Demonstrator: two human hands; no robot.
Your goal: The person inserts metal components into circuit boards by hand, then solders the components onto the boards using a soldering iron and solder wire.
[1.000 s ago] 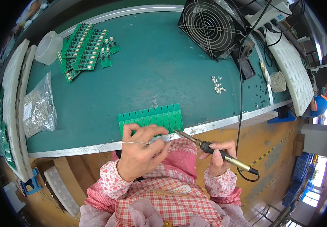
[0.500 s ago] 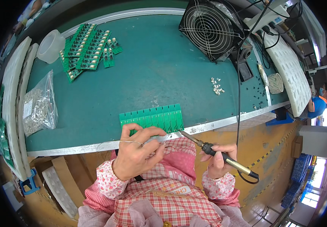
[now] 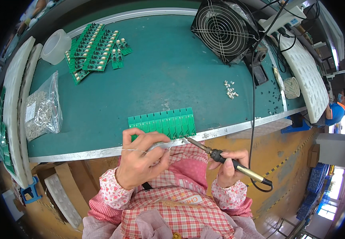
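1. Working over the green tabletop (image 3: 204, 79), we are keeping the strip of green circuit boards (image 3: 162, 122) lying flat at its near edge, just beyond our hands; it looks light, stiff and fragile, best taken by its bare edges.
2. We are gripping the soldering iron (image 3: 220, 157) in our right hand (image 3: 230, 169), fingers wrapped tightly round its handle, tip pointing at the strip's near edge.
3. We are pinching thin solder wire (image 3: 134, 150), soft and bendable, between the fingers of our left hand (image 3: 140, 163).
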